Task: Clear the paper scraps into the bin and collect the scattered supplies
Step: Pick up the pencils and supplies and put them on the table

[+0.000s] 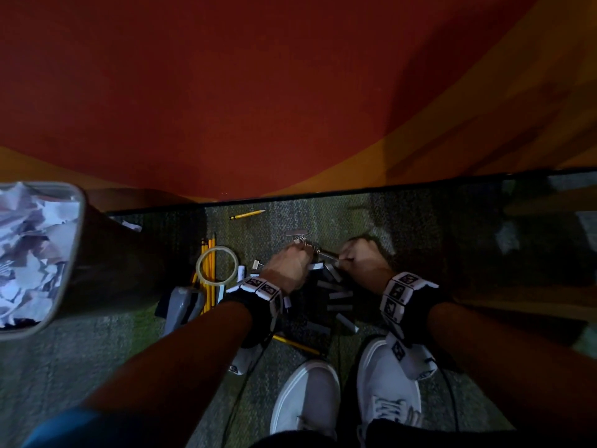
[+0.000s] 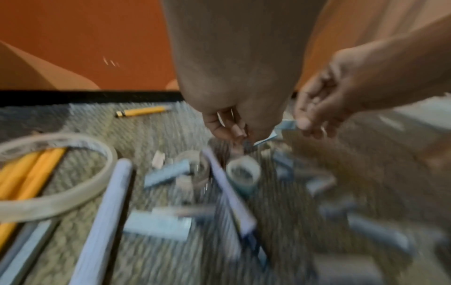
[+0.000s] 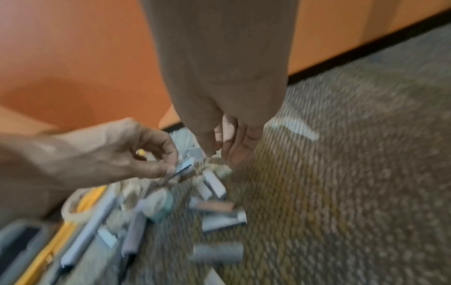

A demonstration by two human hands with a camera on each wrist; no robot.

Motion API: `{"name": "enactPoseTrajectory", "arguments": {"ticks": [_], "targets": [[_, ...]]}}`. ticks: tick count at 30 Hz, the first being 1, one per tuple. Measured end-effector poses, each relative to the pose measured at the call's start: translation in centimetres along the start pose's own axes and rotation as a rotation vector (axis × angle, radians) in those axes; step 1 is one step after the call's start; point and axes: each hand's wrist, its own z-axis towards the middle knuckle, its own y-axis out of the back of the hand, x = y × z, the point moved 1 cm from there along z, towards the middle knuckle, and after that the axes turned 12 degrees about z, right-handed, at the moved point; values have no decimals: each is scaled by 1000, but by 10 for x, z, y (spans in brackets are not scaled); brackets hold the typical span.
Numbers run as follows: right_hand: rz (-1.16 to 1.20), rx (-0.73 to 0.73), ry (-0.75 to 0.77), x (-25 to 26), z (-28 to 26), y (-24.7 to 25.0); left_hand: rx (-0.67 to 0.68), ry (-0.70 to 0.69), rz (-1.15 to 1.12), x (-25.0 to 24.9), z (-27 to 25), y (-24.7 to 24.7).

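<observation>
On the carpet, my left hand (image 1: 302,255) and right hand (image 1: 345,257) meet over a heap of small grey-white strips (image 1: 337,297) and binder clips (image 1: 297,236). A small silvery strip (image 1: 327,253) spans the gap between them. In the right wrist view my left hand's thumb and fingers pinch one end of this strip (image 3: 184,167). In the left wrist view my right hand pinches its other end (image 2: 288,124). Both wrist views are blurred. The bin (image 1: 76,240), full of crumpled paper, stands at the left, with one paper scrap (image 1: 130,225) beside it.
A clear tape ring (image 1: 216,265) lies on a bundle of yellow pencils (image 1: 209,250), next to a grey stapler (image 1: 182,305). Single pencils lie by the baseboard (image 1: 247,215) and near my shoes (image 1: 295,344). A red-orange wall (image 1: 258,92) closes the far side.
</observation>
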Motion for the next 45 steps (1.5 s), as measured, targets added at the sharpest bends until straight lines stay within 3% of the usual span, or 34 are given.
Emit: {"name": "enactPoseTrajectory", "arguments": {"ticks": [5,8,18,27,32,36,45], "targets": [[123,-105,104,31,-27,46,-81,154,-229,2,-8,39],[161,-158,225,60,-59,87,-214,148,-423,-6,-20,83],[371,-443,513,160,-207,226,-499,-86,-389,-85,-102,293],[439,-792,666,191,-364,324,-675,-400,-262,-231,-173,429],[531,-908,658,169,-430,370,-669,-542,-268,-329,-190,441],[505,-1001,546,129,-464,400,-619,-605,-161,-397,-186,426],[556,-997,358,68,-488,413,-525,-553,-33,-452,-156,397]]}}
